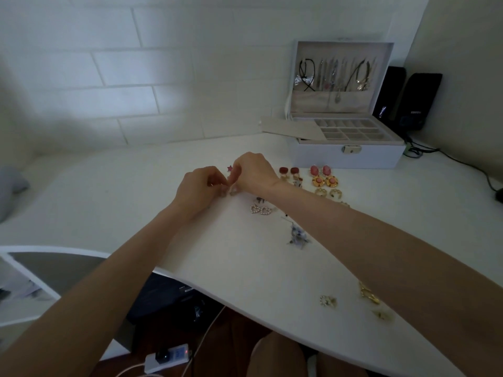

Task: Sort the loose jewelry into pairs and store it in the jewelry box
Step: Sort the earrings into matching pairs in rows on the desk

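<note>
On the tabletop [130, 191], near its middle, the left hand [200, 186] and right hand [253, 172] meet, curled fingers pinching small pale earrings [223, 193]. To the right lie pearl heart earrings [260, 210], then pink earrings [321, 170]. The open jewelry box [345, 156] stands toward the back right corner.

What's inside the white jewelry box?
In the jewelry box lid, necklaces hang. Below is a tray of small compartments; I see nothing in them. A beige panel covers the left part, hiding what's underneath.
</note>
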Tool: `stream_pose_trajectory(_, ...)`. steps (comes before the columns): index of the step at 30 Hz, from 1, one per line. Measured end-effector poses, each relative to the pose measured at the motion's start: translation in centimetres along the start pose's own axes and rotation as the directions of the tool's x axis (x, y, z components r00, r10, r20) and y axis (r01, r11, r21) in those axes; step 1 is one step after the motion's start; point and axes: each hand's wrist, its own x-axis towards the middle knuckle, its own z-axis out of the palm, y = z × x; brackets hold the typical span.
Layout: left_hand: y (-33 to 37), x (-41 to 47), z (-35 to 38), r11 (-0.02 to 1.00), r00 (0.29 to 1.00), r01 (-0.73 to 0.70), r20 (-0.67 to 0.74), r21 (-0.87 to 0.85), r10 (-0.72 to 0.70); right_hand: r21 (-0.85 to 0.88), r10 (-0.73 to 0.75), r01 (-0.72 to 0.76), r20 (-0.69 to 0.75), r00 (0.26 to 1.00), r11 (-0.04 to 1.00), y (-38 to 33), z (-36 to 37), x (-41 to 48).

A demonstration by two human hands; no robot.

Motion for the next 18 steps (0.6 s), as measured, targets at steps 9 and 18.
stream_pose_trajectory(9,0.5,-1.4,-0.6,0.999,0.992,-0.042,-0.124,-0.014,0.04,-0.003,-0.074,0.074,-0.036,0.997,0.997,0.2,-2.2,-2.2)
stream_pose_trajectory(18,5.9,-9.8,-1.1,0.965,0.965,-0.258,0.044,-0.051,0.26,0.165,-0.119,0.105,0.072,0.99,0.981,1.1,-6.9,-11.9)
